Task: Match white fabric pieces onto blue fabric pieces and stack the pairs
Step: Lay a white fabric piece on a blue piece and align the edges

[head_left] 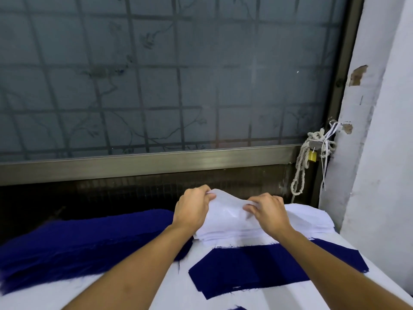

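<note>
A stack of white fabric pieces (308, 222) lies at the far right of the white table. My left hand (193, 208) pinches the far left corner of the top white piece (228, 209), which is lifted and bowed upward. My right hand (269, 210) pinches the same piece near its middle right. A single blue fabric piece (268, 269) lies flat on the table just in front of the white stack, between my forearms. A thick pile of blue fabric pieces (78, 242) sits at the left.
A frosted window with a metal grille (156, 74) and its metal sill (145, 162) run behind the table. A white wall (380, 153) closes the right side, with a rope and padlock (312, 153) hanging at the corner. The white table surface (55, 296) shows in front.
</note>
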Motion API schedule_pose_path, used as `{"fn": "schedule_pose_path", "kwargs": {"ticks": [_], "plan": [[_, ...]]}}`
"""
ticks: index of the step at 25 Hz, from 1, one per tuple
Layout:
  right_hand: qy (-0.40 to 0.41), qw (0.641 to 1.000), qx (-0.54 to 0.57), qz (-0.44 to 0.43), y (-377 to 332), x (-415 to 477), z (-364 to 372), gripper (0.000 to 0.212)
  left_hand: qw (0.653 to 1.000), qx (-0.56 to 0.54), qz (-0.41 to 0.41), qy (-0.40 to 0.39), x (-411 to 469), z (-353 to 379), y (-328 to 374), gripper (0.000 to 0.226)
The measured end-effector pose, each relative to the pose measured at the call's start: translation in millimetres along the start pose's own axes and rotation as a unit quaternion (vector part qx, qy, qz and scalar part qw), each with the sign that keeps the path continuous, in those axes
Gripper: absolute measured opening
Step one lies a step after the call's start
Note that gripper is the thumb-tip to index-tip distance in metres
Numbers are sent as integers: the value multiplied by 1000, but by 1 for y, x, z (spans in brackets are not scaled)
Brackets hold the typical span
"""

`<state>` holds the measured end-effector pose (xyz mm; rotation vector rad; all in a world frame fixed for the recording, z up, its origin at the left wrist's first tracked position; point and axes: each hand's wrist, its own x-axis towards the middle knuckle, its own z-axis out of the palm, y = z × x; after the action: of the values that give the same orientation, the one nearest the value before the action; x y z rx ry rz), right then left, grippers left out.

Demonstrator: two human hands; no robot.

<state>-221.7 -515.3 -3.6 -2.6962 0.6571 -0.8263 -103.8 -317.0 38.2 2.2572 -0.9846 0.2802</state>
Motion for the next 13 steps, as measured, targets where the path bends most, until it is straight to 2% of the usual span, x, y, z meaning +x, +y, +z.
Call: {"fn": "schedule_pose_path", "kwargs": {"ticks": [4, 8, 13], "plan": [[-23, 998, 55, 38, -9, -18, -34, 22, 999, -33, -34, 24, -20, -48, -5, 22], [-116, 983, 139, 40, -25, -38, -65, 15, 997, -39, -62, 30, -50, -99, -21, 20], [-216, 960, 176, 20, -48, -80, -90, 31, 996, -24, -89, 6, -106, -151, -57, 17]]}}
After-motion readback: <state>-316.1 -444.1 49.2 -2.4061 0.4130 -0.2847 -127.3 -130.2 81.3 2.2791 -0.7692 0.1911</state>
